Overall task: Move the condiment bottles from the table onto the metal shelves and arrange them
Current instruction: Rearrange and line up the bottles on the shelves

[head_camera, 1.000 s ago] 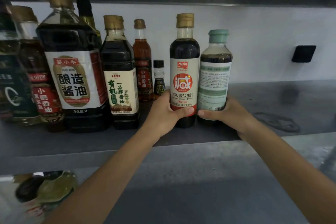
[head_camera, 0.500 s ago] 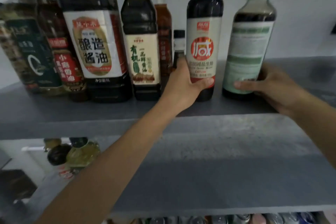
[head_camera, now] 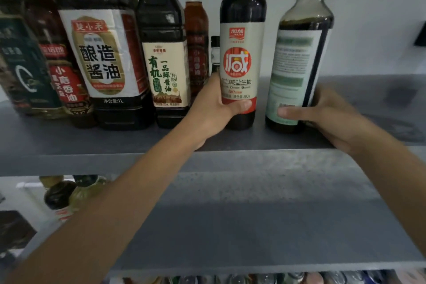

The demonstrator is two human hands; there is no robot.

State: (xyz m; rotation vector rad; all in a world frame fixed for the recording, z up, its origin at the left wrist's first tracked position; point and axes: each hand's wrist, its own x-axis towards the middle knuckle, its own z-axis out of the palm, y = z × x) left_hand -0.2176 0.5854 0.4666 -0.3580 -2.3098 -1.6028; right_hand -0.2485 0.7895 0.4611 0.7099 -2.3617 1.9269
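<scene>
Right then, both bottles stood upright on the grey metal shelf (head_camera: 115, 145). L hand (head_camera: 214, 108) wrapped the dark soy bottle w/ red-and-cream label (head_camera: 242, 64); R hand (head_camera: 327, 113) gripped the green-capped dark bottle (head_camera: 299, 64). A small gap sat between them, so R was nearer to close it.

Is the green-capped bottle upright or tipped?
Tipped slightly. The green-capped bottle leans right at the top, unlike the straight red-label soy bottle beside it. The right hand grips its base on the shelf.
</scene>
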